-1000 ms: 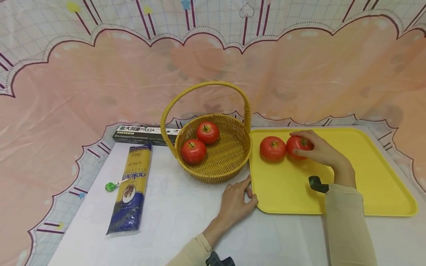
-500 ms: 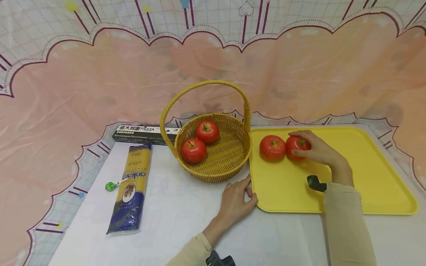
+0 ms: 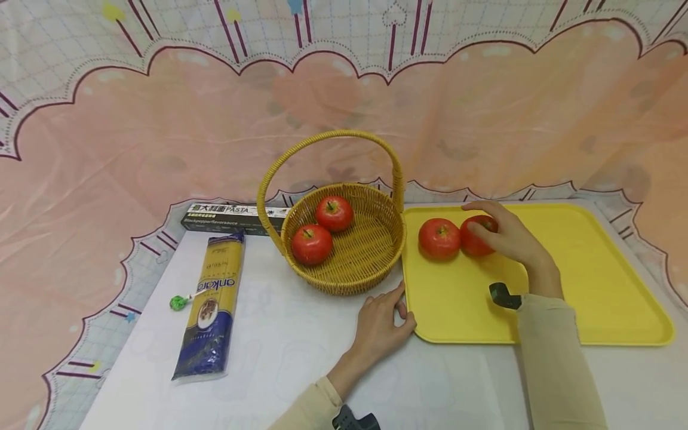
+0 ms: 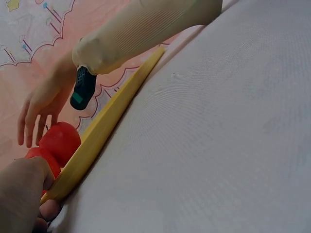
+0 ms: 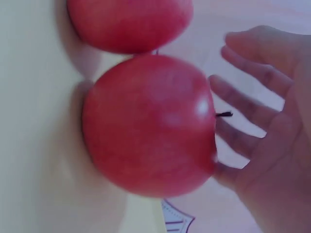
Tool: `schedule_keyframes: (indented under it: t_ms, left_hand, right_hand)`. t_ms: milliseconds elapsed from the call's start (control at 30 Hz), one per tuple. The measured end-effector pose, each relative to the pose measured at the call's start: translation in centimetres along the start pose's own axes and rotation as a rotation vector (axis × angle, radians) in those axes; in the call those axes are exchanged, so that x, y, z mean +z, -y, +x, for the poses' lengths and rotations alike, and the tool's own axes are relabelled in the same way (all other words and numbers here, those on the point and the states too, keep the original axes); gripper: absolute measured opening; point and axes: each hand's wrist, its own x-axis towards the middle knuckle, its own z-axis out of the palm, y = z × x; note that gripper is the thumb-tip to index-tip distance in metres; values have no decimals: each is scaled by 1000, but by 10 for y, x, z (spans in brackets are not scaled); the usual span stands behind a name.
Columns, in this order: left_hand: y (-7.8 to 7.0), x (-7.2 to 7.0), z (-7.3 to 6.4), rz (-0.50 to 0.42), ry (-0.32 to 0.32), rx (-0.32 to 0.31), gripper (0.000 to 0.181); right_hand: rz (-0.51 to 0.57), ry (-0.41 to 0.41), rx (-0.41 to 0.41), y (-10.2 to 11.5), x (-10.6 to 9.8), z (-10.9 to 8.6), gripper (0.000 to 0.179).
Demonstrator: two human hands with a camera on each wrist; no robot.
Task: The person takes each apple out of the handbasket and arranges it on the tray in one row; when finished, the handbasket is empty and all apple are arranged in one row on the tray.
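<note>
My right hand (image 3: 507, 233) hovers over a red apple (image 3: 476, 239) on the yellow tray (image 3: 462, 304). In the right wrist view its fingers are spread beside the stem end of that apple (image 5: 150, 126), holding nothing. A second red apple (image 3: 439, 239) sits right beside it, to the left. My left hand (image 3: 381, 328) is at the tray's near left corner. In the left wrist view its thumb and fingers lie on either side of the tray's rim (image 4: 80, 165), pinching it.
A yellow wicker basket (image 3: 371, 272) with a tall handle holds two red apples (image 3: 334, 214) and stands left of the tray. Farther left are a pasta packet (image 3: 212, 304), a green lollipop (image 3: 178, 303) and a black pasta box (image 3: 226, 218). A patterned cloth (image 3: 333, 119) hangs behind.
My right hand has loosened from around the right apple on the tray and risen a little, its thumb and fingers opening. The left hand stays at the tray corner.
</note>
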Motion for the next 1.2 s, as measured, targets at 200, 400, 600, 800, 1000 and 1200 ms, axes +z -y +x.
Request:
schedule_keyframes:
  t_ms: [200, 400, 600, 800, 1000, 1200]
  left_hand:
    - [0, 0, 0, 0, 7, -6, 55]
    - [0, -1, -1, -2, 9, -3, 55]
    - [-1, 0, -3, -1, 23, -21, 54]
    - [-2, 0, -2, -1, 22, -23, 55]
    - [-1, -2, -2, 4, 16, -16, 53]
    - [-2, -1, -2, 7, 9, -9, 53]
  right_hand:
    - [54, -70, -112, 15, 8, 5, 36]
    - [10, -72, -160, 25, 20, 8, 34]
    - [-10, -42, -215, 33, 29, 10, 33]
    - [-25, -24, -263, 41, 35, 12, 31]
    - [-14, -12, -333, 50, 48, 18, 29]
    - [24, 16, -433, 61, 64, 26, 29]
